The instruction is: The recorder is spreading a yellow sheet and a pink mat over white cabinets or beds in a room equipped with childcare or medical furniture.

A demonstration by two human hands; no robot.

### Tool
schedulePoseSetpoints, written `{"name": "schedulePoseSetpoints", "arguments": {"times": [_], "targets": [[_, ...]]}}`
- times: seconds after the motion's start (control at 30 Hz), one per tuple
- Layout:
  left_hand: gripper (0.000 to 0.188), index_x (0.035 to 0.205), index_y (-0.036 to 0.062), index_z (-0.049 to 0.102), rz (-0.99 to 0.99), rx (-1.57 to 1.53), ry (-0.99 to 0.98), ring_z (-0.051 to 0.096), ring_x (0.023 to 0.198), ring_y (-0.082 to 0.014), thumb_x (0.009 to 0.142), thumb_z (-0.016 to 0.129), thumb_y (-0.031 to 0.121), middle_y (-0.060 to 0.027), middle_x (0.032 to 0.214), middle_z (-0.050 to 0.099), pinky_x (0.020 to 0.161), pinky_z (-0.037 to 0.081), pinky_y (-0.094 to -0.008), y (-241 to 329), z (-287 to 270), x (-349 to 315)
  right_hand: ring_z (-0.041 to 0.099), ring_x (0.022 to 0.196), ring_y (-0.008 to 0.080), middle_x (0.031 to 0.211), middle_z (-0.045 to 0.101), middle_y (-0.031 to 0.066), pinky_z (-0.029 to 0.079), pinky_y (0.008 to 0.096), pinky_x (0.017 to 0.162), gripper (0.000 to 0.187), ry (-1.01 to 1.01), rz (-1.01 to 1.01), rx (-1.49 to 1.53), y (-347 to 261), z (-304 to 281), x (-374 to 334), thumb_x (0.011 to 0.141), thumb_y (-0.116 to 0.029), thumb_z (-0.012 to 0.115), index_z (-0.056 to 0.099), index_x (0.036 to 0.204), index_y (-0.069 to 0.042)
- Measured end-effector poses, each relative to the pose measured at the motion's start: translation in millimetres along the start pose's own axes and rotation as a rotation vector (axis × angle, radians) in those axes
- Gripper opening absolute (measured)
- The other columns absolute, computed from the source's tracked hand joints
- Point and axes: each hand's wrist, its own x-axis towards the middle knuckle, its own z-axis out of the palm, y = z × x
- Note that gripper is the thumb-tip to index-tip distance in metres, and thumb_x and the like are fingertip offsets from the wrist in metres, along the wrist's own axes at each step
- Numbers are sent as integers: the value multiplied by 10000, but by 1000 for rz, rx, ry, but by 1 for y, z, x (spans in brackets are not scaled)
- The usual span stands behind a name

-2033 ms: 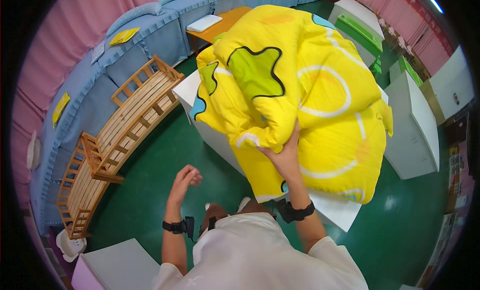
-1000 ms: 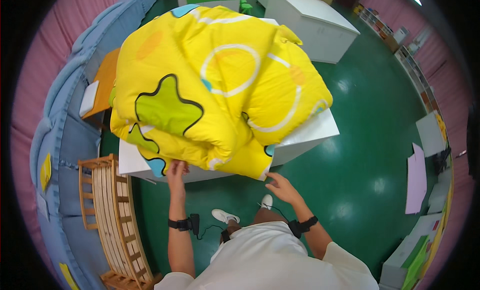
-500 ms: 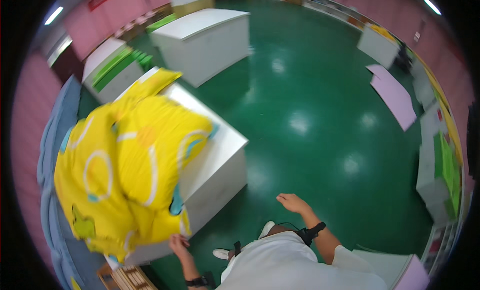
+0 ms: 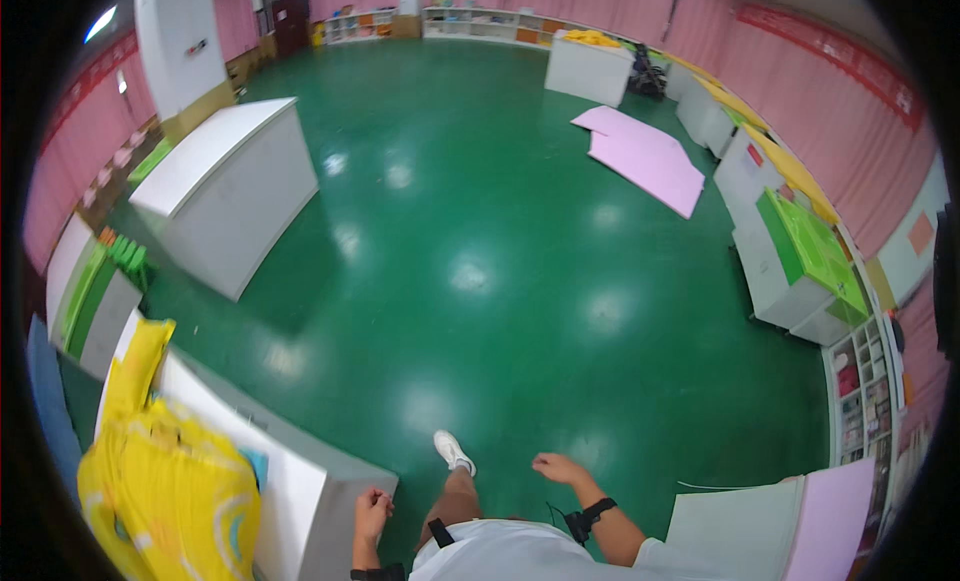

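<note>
My left hand (image 4: 373, 511) hangs beside the end of a white cabinet (image 4: 290, 481), its fingers loosely curled and nothing seen in it. On that cabinet lies a bunched yellow quilt (image 4: 175, 491) with white rings and blue patches, apart from my hand. A folded yellow end (image 4: 140, 366) of the bedding rests on the cabinet's far part. My right hand (image 4: 560, 468) is held over the green floor in front of my body, fingers curled together, with nothing visible in it. Each wrist wears a black band.
One white-shoed foot (image 4: 455, 449) is stepping forward on the green floor (image 4: 470, 311). Another white cabinet (image 4: 235, 201) stands ahead left. A pink board (image 4: 645, 156) lies on the floor ahead right. Green-topped units (image 4: 800, 251) line the right wall. A pale panel (image 4: 735, 531) is close at my right.
My view has swung to the right, and the quilt now sits at the lower left. My left hand is farther from the quilt. One foot has come forward.
</note>
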Motion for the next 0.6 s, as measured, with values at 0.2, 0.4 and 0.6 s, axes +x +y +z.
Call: {"name": "schedulePoseSetpoints", "arguments": {"times": [0.2, 0.4, 0.6], "targets": [[73, 818, 6, 542, -29, 193, -218, 569, 578, -140, 823, 547, 79, -81, 694, 597, 513, 473, -266, 91, 64, 192, 601, 807, 343, 906, 641, 184, 466, 440, 709, 317, 27, 510, 13, 123, -37, 25, 765, -260, 494, 629, 896, -5], [157, 834, 2, 575, 196, 648, -536, 618, 640, -148, 812, 595, 156, -93, 726, 637, 560, 501, -288, 246, 194, 367, 548, 528, 237, 621, 602, 93, 433, 392, 509, 289, -8, 669, 295, 169, -66, 72, 736, -310, 512, 608, 640, -55], [242, 854, -17, 597, 144, 763, -712, 634, 650, -164, 787, 599, 216, -107, 734, 653, 598, 509, -317, 298, 316, 553, 552, 518, 185, 597, 594, 53, 439, 344, 482, 239, 250, 780, 734, 137, -97, 180, 762, -260, 513, 623, 677, -65]]}}
